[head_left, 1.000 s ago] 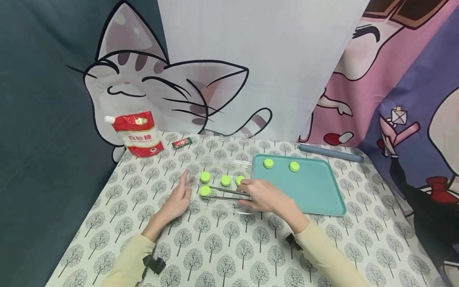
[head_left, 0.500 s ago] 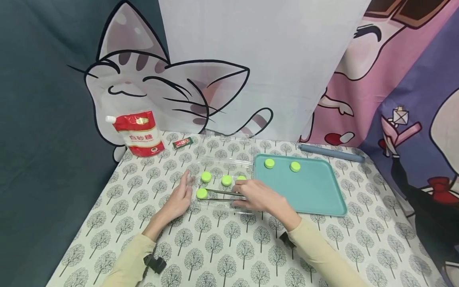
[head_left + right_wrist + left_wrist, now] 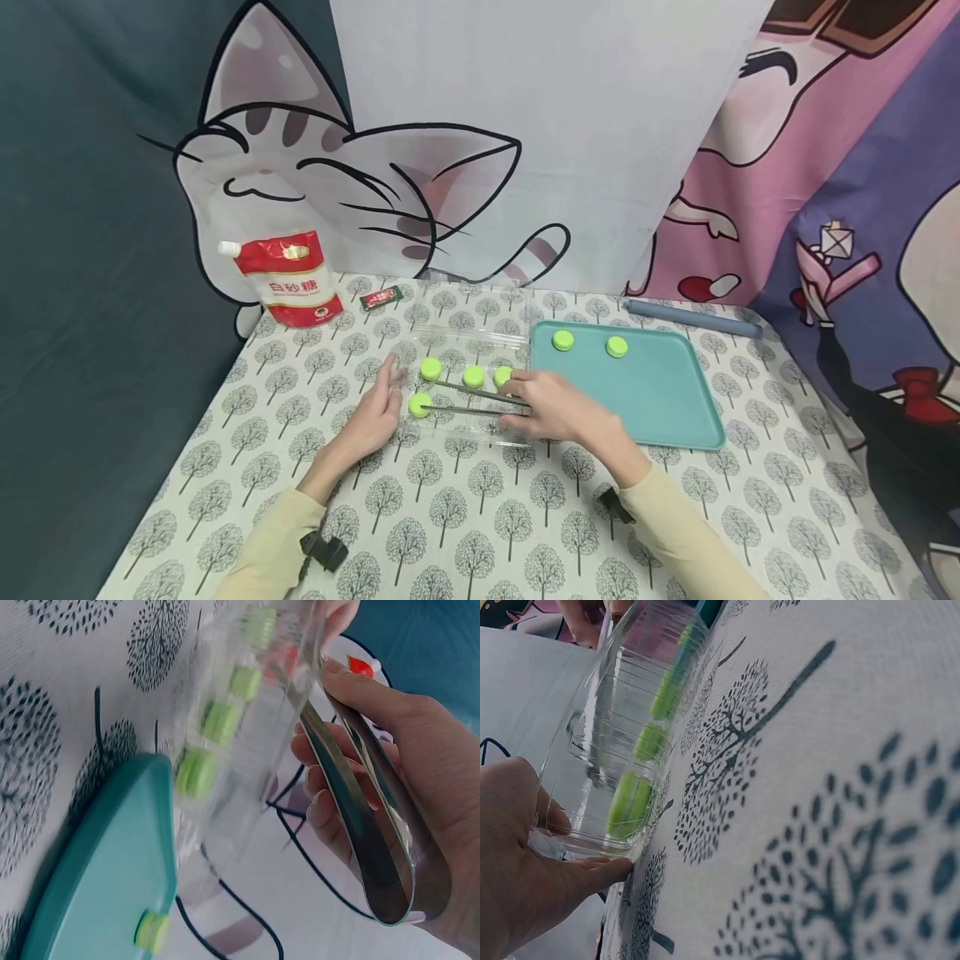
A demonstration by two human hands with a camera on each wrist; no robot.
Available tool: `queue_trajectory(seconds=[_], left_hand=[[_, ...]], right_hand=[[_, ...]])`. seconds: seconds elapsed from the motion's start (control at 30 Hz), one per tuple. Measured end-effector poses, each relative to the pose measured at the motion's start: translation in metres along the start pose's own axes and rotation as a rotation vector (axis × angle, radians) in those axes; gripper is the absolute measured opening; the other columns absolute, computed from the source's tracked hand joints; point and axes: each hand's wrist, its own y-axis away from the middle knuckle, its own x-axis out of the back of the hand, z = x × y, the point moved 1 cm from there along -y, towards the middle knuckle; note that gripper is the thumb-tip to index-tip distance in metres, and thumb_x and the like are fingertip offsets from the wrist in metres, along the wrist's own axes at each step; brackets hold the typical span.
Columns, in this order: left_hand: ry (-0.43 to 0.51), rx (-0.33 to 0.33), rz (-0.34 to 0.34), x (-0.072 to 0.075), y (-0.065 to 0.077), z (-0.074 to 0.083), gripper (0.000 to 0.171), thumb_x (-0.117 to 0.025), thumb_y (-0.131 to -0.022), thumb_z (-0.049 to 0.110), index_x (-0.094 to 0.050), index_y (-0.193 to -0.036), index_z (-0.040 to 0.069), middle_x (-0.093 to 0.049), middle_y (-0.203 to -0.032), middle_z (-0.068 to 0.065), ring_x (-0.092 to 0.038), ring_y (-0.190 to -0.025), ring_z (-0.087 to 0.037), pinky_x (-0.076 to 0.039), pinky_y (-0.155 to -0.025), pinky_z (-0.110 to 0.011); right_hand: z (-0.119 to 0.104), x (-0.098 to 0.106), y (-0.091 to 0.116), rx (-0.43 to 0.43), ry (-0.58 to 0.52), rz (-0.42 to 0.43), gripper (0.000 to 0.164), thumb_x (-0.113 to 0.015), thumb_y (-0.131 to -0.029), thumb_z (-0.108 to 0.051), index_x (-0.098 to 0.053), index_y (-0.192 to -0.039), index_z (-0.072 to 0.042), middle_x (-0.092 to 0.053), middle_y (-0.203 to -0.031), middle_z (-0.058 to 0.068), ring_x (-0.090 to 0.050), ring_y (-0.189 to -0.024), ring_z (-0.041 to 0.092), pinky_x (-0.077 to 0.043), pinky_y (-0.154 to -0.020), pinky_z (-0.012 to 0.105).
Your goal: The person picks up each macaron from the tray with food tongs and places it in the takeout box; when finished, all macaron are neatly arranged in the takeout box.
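Observation:
My right hand (image 3: 546, 405) holds metal tongs (image 3: 352, 810) over a clear plastic box (image 3: 468, 437) with its lid folded back. The tong arms are spread, and their tips point left. One tip overlaps the front-left green macaron (image 3: 420, 405) in the head view; the other reaches near the back-left macaron (image 3: 431, 368). A middle macaron (image 3: 473, 376) and a right one (image 3: 502, 377), partly behind my fingers, also lie in the box. At the box's left side my left hand (image 3: 375, 412) grips the wall, thumb low outside in the left wrist view.
A teal tray (image 3: 645, 400) stands right of the box, bearing two green macarons near its far edge. Behind it lies a blue-grey rod (image 3: 693, 319). A red-and-white sugar pouch (image 3: 292, 287) and a small red-and-green packet (image 3: 381, 298) are at the back left.
The front-left macaron has shifted slightly left and forward to the box's corner. The tongs have spread from around it, and my right hand has drawn slightly right. My left hand stays put.

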Motion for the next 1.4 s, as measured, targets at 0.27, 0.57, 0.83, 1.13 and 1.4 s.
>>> queue_trajectory(seconds=[0.27, 0.57, 0.83, 1.13, 1.4], left_hand=[[0.012, 0.006, -0.005, 0.0, 0.001, 0.0, 0.066, -0.035, -0.106, 0.004, 0.002, -0.161, 0.0, -0.033, -0.159, -0.03, -0.035, -0.146, -0.047, -0.023, -0.124, -0.06], [0.005, 0.01, 0.001, 0.0, 0.0, 0.001, 0.066, -0.035, -0.107, 0.005, 0.001, -0.161, 0.0, -0.034, -0.158, -0.031, -0.036, -0.146, -0.047, -0.023, -0.124, -0.06], [-0.007, 0.01, 0.003, 0.001, 0.0, 0.002, 0.065, -0.035, -0.107, 0.006, 0.001, -0.161, 0.0, -0.035, -0.158, -0.031, -0.037, -0.145, -0.048, -0.024, -0.123, -0.06], [-0.008, 0.004, 0.006, 0.002, 0.0, 0.005, 0.066, -0.035, -0.107, 0.006, 0.001, -0.161, 0.0, -0.035, -0.157, -0.031, -0.036, -0.145, -0.048, -0.024, -0.123, -0.06], [-0.005, 0.011, -0.004, 0.001, 0.0, 0.003, 0.066, -0.034, -0.107, 0.006, 0.002, -0.162, 0.001, -0.033, -0.159, -0.03, -0.035, -0.146, -0.048, -0.022, -0.124, -0.06]], right_hand=[[0.017, 0.013, 0.026, -0.007, -0.023, 0.136, 0.038, -0.076, -0.091, -0.028, -0.071, -0.118, -0.002, -0.072, -0.106, 0.007, -0.069, -0.083, 0.017, -0.061, -0.077, 0.025], [0.038, 0.025, 0.056, -0.077, 0.007, 0.294, 0.038, -0.08, -0.087, -0.027, -0.072, -0.115, -0.002, -0.073, -0.101, 0.007, -0.07, -0.083, 0.019, -0.063, -0.073, 0.031], [0.058, 0.034, 0.083, -0.13, 0.054, 0.427, 0.04, -0.083, -0.083, -0.021, -0.072, -0.113, 0.001, -0.072, -0.097, 0.01, -0.07, -0.082, 0.022, -0.064, -0.071, 0.039], [0.08, 0.038, 0.113, -0.228, 0.129, 0.526, 0.039, -0.085, -0.08, -0.017, -0.072, -0.112, 0.002, -0.07, -0.091, 0.009, -0.059, -0.071, 0.016, -0.058, -0.063, 0.036], [0.097, 0.031, 0.134, -0.35, 0.121, 0.533, 0.043, -0.083, -0.082, -0.019, -0.07, -0.116, 0.005, -0.072, -0.107, 0.021, -0.07, -0.085, 0.035, -0.061, -0.077, 0.054]])
